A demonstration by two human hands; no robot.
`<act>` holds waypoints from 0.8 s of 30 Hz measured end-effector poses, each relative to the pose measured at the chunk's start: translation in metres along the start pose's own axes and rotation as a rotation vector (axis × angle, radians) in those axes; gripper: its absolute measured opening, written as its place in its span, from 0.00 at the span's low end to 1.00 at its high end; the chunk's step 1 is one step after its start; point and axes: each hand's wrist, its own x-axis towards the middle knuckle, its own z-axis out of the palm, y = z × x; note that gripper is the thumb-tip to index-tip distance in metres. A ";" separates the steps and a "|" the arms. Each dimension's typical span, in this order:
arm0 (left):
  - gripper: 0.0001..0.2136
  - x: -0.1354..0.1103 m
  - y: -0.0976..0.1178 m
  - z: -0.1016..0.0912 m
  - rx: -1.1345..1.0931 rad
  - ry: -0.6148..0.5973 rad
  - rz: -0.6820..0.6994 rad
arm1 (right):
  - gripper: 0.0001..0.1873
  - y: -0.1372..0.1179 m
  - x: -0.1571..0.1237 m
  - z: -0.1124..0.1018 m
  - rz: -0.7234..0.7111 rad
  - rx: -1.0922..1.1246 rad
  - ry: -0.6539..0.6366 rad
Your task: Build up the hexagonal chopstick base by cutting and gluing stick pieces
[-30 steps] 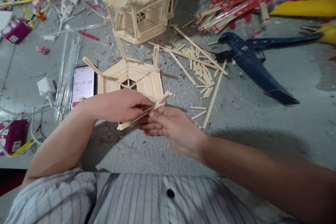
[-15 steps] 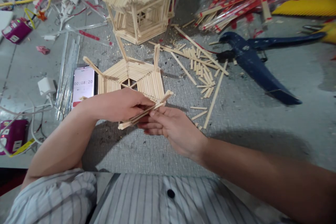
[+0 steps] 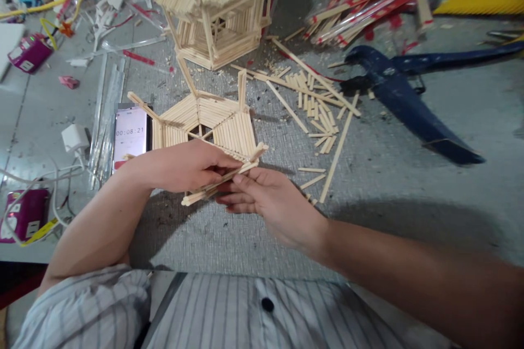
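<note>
A flat hexagonal panel of pale wooden sticks (image 3: 204, 117) rests tilted in front of me, its near edge lifted. My left hand (image 3: 184, 166) lies over that near edge with fingers curled around it. My right hand (image 3: 266, 202) comes from the right, thumb and fingers pinching the sticks (image 3: 223, 177) along the same edge from below. Both hands meet at the panel's front right corner. A taller stick-built tower (image 3: 213, 5) stands behind the panel.
Loose cut sticks (image 3: 317, 114) lie right of the panel. Large dark blue cutters (image 3: 403, 95) sit further right. Red-wrapped chopsticks (image 3: 368, 0) pile at the back. A phone showing a timer (image 3: 129, 136), a white charger (image 3: 73, 136) and cables lie left.
Both hands keep their hold on the panel's near edge with almost no movement. The view has shifted slightly, and the timer has advanced a second.
</note>
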 end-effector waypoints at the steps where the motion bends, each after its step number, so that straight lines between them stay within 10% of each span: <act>1: 0.13 0.000 0.000 0.000 -0.012 -0.017 0.005 | 0.09 0.000 0.000 0.000 0.002 -0.001 0.004; 24: 0.14 0.003 0.005 0.001 -0.198 -0.076 -0.037 | 0.04 0.002 -0.003 -0.008 -0.017 -0.095 -0.012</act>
